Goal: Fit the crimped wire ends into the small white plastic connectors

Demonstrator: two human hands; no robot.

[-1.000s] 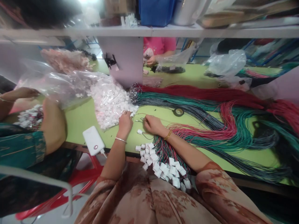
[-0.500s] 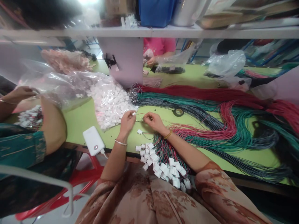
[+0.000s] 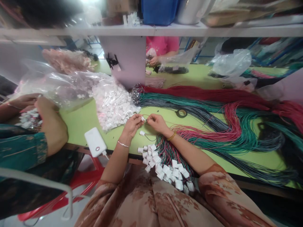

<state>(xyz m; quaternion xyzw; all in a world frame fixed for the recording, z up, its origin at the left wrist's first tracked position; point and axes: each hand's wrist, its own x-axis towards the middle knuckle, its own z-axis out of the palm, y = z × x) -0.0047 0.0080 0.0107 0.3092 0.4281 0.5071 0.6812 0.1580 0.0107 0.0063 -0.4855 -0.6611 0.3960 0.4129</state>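
My left hand [image 3: 133,125] pinches a small white connector [image 3: 143,119] over the green table. Close against it, my right hand [image 3: 156,123] pinches the end of a thin wire at the connector's right side. Another white connector [image 3: 142,133] with a dark wire lies on the table just below my hands. A pile of white connectors [image 3: 165,170] on red, green and dark wires hangs over the table's front edge. Behind my left hand lies a clear bag of white connectors [image 3: 113,104].
Long red [image 3: 201,94], green and dark wire bundles stretch across the right side. A roll of black tape [image 3: 181,113] lies behind my right hand. A white power bank [image 3: 95,142] sits at the front left edge. Another person's arm [image 3: 50,126] is at far left, and a person in pink [image 3: 163,45] sits opposite.
My hands have come together, the left moving right with its connector, which now meets the wire end at my right fingers. The neighbour's hand at far left has shifted slightly.
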